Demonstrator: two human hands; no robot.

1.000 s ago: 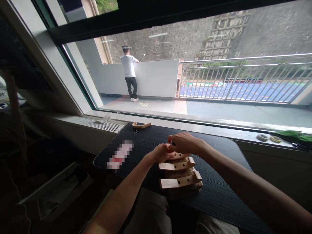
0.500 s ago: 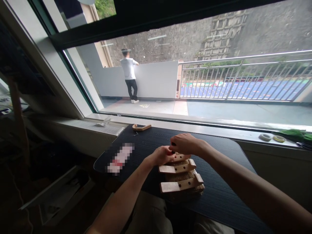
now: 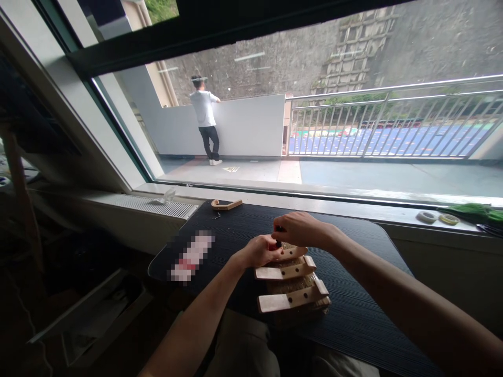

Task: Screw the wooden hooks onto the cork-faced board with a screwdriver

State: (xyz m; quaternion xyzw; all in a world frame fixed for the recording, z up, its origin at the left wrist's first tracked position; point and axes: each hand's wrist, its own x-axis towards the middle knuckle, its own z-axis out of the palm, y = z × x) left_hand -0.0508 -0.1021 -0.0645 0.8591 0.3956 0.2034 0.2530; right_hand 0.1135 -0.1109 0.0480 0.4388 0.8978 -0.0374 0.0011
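Observation:
Several wooden brushes point(image 3: 291, 289) with pale handles lie side by side on a black ribbed board point(image 3: 353, 314) across my lap. My left hand point(image 3: 260, 250) is curled at the far end of the row, its fingers closed on a small red and dark thing. My right hand point(image 3: 299, 229) is closed just above it, pinching a thin dark tool that points down between both hands. What the tool touches is hidden by my fingers.
A loose wooden handle piece point(image 3: 226, 204) and small screws lie at the board's far edge. A blurred white label point(image 3: 192, 256) sits on the board's left. Tape rolls point(image 3: 426, 216) and green material point(image 3: 477, 212) rest on the sill. A person point(image 3: 205, 120) stands outside on the balcony.
Both hands stay together over the far brush; the right hand shifted slightly, showing the dark tool. The view drifted a little.

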